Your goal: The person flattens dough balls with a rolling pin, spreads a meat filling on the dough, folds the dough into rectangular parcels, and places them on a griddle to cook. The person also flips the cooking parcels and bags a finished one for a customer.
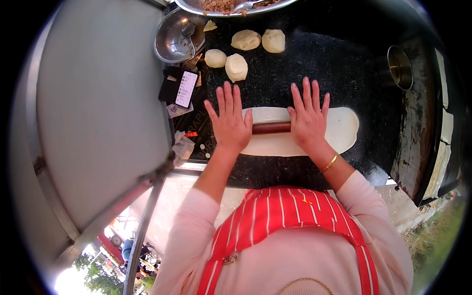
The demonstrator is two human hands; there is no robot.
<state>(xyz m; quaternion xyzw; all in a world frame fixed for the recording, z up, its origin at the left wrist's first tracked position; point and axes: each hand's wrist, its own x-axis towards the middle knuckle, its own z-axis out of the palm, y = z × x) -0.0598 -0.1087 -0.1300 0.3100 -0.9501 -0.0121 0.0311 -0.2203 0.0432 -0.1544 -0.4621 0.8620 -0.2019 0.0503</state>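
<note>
A long, flattened oval of dough (274, 145) lies on the black speckled worktop. Across it rests a dark reddish-brown rolling pin (272, 127), its middle visible between my hands. My left hand (232, 127) lies flat over the pin's left part, palm down, fingers straight and spread. Over the right part, my right hand (308, 123) is held the same way, with a gold bangle at its wrist. Both hands press on the pin without curling round it; its ends are hidden. Beyond my left fingertips sit several lumps of dough (236, 67).
At the top stands a metal basin (254, 11) of brown crumbly filling with a spoon. A steel bowl (170, 46) with a ladle and a phone (186, 89) are at the left. A metal cup (400, 68) stands at the right, beside a griddle-like metal edge (418, 121).
</note>
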